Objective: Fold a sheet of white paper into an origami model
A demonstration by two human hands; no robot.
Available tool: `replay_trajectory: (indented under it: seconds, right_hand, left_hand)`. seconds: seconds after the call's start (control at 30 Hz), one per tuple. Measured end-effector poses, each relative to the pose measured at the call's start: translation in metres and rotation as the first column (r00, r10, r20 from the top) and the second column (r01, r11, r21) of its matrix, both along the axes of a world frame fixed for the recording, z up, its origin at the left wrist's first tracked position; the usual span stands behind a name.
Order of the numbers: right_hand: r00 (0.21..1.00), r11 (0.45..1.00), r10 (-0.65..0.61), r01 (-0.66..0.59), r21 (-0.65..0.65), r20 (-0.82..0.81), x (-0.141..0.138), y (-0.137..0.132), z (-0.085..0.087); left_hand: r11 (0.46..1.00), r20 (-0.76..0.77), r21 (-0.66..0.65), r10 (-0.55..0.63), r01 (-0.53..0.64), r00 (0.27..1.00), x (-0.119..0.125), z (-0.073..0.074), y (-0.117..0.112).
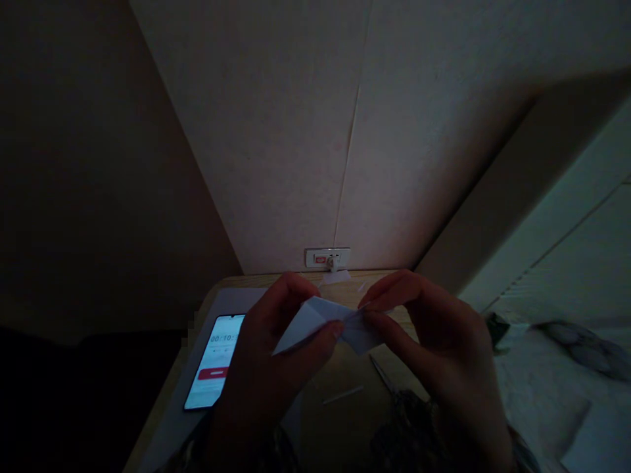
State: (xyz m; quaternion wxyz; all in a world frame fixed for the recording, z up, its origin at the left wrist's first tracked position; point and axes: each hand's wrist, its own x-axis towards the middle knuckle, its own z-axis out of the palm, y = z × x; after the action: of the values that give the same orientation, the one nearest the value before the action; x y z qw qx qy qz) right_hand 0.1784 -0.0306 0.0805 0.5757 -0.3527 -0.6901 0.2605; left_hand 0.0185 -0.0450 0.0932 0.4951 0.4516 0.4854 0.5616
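Note:
Between my two hands is a piece of folded white paper (305, 323), with creased, angled flaps. My left hand (276, 348) grips its left part, the thumb lying across the front and the fingers behind. My right hand (428, 335) pinches the paper's right end between thumb and fingertips. Below the paper, a pair of scissors (387, 380) lies on the wooden table (340, 427), its blades pointing away from me; the handles are dim near my right sleeve. A thin white paper strip (343, 395) rests left of the scissors.
A lit phone (215, 361) showing a timer lies left of my left hand, on a white sheet (172, 420). Paper scraps (336, 277) sit at the table's back edge, below a wall socket (327, 257) with a plug. Bedding (552, 381) spreads to the right.

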Motion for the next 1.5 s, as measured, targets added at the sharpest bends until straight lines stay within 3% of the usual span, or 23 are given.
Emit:
replay_trajectory:
  seconds: [0.6, 0.97, 1.5]
  right_hand:
    - [0.998, 0.997, -0.059, 0.058, -0.057, -0.016, -0.0032, -0.0019, 0.0018]
    - [0.998, 0.997, -0.045, 0.043, -0.064, -0.034, -0.0057, -0.0027, 0.0018]
    - [0.998, 0.996, -0.019, 0.014, -0.084, -0.053, -0.0062, -0.0032, 0.0032]
  left_hand:
    - [0.998, 0.041, 0.026, 0.063, -0.064, 0.997, 0.0023, -0.0032, 0.0015]
    - [0.998, -0.024, -0.001, 0.059, -0.059, 0.998, 0.0004, -0.0050, 0.0011]
    - [0.994, 0.011, -0.002, 0.107, -0.107, 0.994, 0.0049, -0.0003, -0.0016]
